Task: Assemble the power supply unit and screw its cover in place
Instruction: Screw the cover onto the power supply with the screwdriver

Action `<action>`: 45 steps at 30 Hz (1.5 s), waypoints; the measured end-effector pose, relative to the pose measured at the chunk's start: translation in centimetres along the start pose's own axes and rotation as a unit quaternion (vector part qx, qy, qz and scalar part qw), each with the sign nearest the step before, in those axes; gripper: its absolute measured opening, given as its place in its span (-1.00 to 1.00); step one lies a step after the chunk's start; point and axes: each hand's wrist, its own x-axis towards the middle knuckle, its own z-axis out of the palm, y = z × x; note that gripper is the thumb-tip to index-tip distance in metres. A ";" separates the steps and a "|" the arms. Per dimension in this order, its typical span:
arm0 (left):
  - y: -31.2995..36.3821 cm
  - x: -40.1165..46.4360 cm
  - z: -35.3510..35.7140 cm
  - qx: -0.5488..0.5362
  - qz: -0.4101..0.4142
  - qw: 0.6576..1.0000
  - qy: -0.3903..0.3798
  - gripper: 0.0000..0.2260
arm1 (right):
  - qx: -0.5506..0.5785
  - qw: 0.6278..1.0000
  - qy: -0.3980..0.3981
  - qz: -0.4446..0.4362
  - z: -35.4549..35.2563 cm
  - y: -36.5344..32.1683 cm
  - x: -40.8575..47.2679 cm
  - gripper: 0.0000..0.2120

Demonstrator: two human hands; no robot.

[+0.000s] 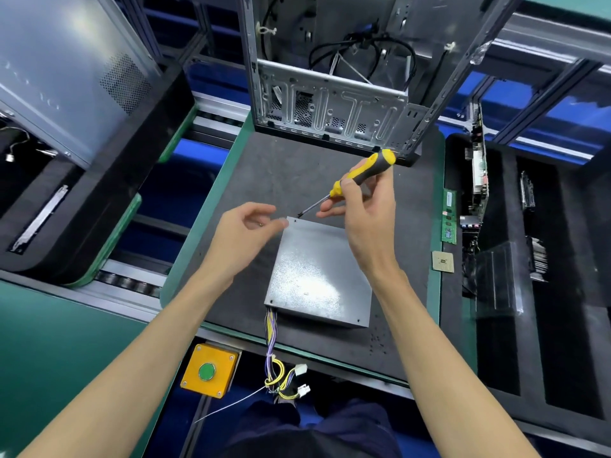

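The grey metal power supply unit lies flat on the dark mat, cover up, with a yellow and purple cable bundle hanging off its near edge. My right hand grips a yellow and black screwdriver; its tip points down at the unit's far left corner, near a screw hole. My left hand hovers just left of that corner with fingers loosely curved, thumb and forefinger close together; whether they hold a screw is too blurred to tell.
An open computer case stands at the far edge of the mat. A memory stick and a processor chip lie at the right. A yellow box with a green button sits near left. Black foam trays flank both sides.
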 end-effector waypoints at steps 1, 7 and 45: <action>-0.4 -0.1 0.3 0.036 -0.006 0.999 -0.009 -0.71 | -0.029 0.999 -0.014 -0.004 0.1 0.2 0.1 -0.92; -1.0 -0.6 0.8 -0.008 -0.016 0.997 -0.081 -0.76 | -0.121 0.991 -0.049 -0.035 0.3 1.3 0.5 -0.88; 10.7 -1.7 -1.2 0.118 0.365 0.923 0.036 -0.82 | -0.312 0.932 -0.168 -0.081 3.3 -0.1 3.6 -0.72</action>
